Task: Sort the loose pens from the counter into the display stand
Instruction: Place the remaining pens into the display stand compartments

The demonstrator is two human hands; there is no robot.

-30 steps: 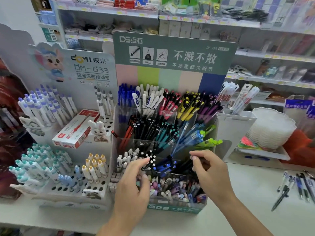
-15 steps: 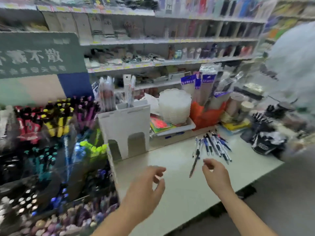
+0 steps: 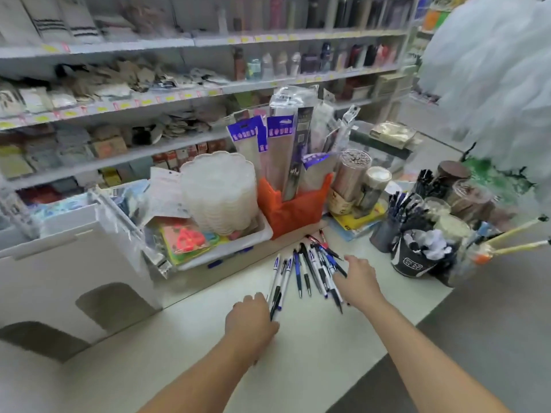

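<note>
My left hand (image 3: 252,321) lies on the pale counter top (image 3: 313,347), at the near ends of two white-and-black pens; my fingers are hidden under my hand, so I cannot tell if they grip. My right hand (image 3: 359,277) is spread flat, fingers straight, over the right side of the loose pile of blue, white and black pens (image 3: 310,268). The pile lies in front of the orange plastic basket (image 3: 286,208).

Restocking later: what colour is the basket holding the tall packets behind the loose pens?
Orange basket, head view.
</note>
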